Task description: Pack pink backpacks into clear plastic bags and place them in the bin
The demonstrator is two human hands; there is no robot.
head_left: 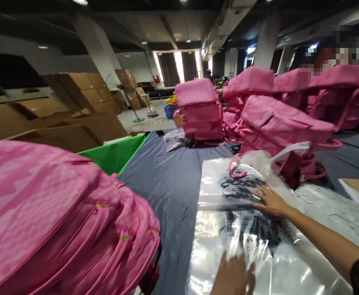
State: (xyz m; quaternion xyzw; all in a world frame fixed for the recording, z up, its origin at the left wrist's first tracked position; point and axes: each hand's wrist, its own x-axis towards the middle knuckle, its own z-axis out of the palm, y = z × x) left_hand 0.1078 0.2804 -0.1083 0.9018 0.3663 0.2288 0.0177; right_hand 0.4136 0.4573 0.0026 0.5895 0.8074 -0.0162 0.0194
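Observation:
My right hand (270, 201) lies flat, fingers spread, on a stack of clear plastic bags (228, 229) with dark print, spread on a grey table cover (167, 180). My left hand (233, 276) sits at the bottom edge with its fingers extended, resting on the near part of the same plastic. A pink backpack (59, 221) lies close at my left, its zippered side facing me. Behind the plastic, a pink backpack (277, 127) sits partly inside a clear bag.
More pink backpacks (199, 108) are piled across the far side of the table, with a person (333, 51) behind them at the right. A green bin (114, 155) stands at the table's left edge. Cardboard boxes (83, 92) fill the left background.

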